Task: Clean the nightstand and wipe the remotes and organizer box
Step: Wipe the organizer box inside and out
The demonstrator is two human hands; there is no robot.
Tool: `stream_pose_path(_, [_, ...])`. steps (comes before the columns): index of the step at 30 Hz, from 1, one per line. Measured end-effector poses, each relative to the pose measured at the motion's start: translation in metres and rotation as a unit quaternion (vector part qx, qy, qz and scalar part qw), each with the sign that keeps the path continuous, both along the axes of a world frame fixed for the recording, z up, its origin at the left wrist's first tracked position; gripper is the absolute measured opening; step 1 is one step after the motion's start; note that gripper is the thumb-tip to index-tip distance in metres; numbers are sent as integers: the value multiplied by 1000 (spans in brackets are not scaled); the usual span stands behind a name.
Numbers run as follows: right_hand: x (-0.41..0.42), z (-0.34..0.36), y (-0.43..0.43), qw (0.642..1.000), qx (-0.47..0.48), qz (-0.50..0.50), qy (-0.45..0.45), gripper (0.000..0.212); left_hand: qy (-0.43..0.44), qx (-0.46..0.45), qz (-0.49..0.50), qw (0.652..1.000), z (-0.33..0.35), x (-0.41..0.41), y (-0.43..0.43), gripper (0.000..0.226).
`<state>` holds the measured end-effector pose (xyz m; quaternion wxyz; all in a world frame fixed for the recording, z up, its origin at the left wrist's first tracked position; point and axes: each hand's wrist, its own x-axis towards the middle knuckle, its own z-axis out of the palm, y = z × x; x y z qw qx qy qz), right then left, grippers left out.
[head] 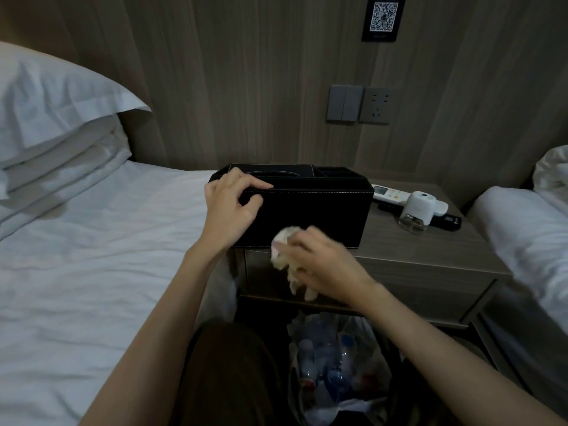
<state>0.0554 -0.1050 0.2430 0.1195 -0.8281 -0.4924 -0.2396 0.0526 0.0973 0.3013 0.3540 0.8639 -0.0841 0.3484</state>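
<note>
— Right hand (319, 265), centre of frame: curled round crumpled white cloth (284, 250), pressed to front face of black box (322, 210). Left hand (230, 207)?

— Pinching top left edge of box, thumb on front, fingers over rim; steadying it, probably. Box at left front of nightstand (415, 244), mid-frame.

— Step?

— Judged: wiping box front. Next likely calls for turning box to reach other sides, then white remote (390, 195) and black remote (448, 223), right of centre, partly behind small bottle (417, 210).

— Surface, room?

— Grey wood-grain top, matte. Bed (92, 241) at left, pillows (55, 118) upper left. Switch (344, 103) and socket (376, 105) on panelled wall (246, 87) above. Bag (338, 364) of plastic bottles, bottom centre.
</note>
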Motion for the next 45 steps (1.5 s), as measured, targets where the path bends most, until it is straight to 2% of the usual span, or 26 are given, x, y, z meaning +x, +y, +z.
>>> stream_pose_path(3, [9,39,-12,993,66,-30,-93,50,0,2,12,1000,-1,1,-3,22])
stream_pose_path(6, [21,55,-14,991,72,-61,-92,49,1,0,17,1000,-1,1,-5,22])
stream_pose_path(12, [25,7,-9,997,24,-59,-42,47,1,-8,19,1000,-1,2,-5,20])
stream_pose_path(14, [23,-14,-11,998,-5,-54,-41,44,0,-9,18,1000,0,1,-5,20])
stream_pose_path(16, [23,-24,-13,997,-47,-49,-38,50,-2,-8,17,1000,0,1,-5,20])
stream_pose_path(20, [23,-14,-15,992,-100,-6,-75,50,-3,-9,17,1000,-1,0,-6,19])
stream_pose_path(24, [17,22,-30,987,-4,-15,-158,31,-2,-8,27,1000,-2,3,-6,20])
stream_pose_path(26, [22,40,-37,981,54,-53,-179,32,-4,-7,34,999,-3,4,-6,20])
stream_pose_path(29, [31,46,-38,979,78,-87,-166,39,-8,-9,38,999,-3,3,-8,18])
stream_pose_path(33, [26,18,-27,977,102,-117,-144,40,-12,-15,35,999,-2,2,-9,19])
stream_pose_path(38, [11,-28,-22,987,6,-133,-85,52,-9,-32,38,999,-2,4,-11,16])
stream_pose_path(42, [7,-24,-23,990,-62,-124,-28,63,-1,-39,24,999,0,4,-9,17])
stream_pose_path(45, [2,-16,-28,989,-116,-90,1,57,0,-47,8,999,1,4,-6,16])
